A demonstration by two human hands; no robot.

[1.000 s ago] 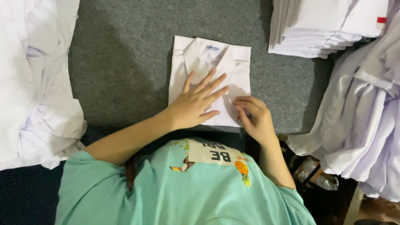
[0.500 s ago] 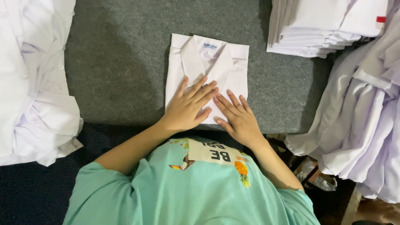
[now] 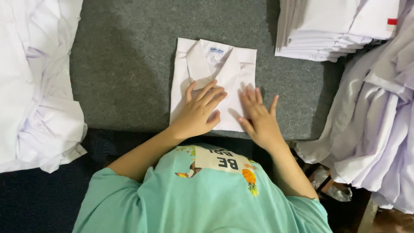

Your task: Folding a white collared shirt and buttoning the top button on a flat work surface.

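Folded white shirt (image 3: 214, 82) lies flat on the grey bench (image 3: 125, 64), soft, light and floppy, under my left hand (image 3: 199, 113) and right hand (image 3: 259, 117), fingers spread flat; I'd lift by both side edges.

I found the folded shirt (image 3: 213, 77) lying flat at the middle of the mat (image 3: 125, 73), with the left hand (image 3: 199, 113) and the right hand (image 3: 258, 118) resting side by side on its near half. A stack of folded shirts (image 3: 336, 28) sat beyond it to the right. I noted one heap of loose garments (image 3: 34, 86) at the left edge and another heap (image 3: 375, 129) at the right.
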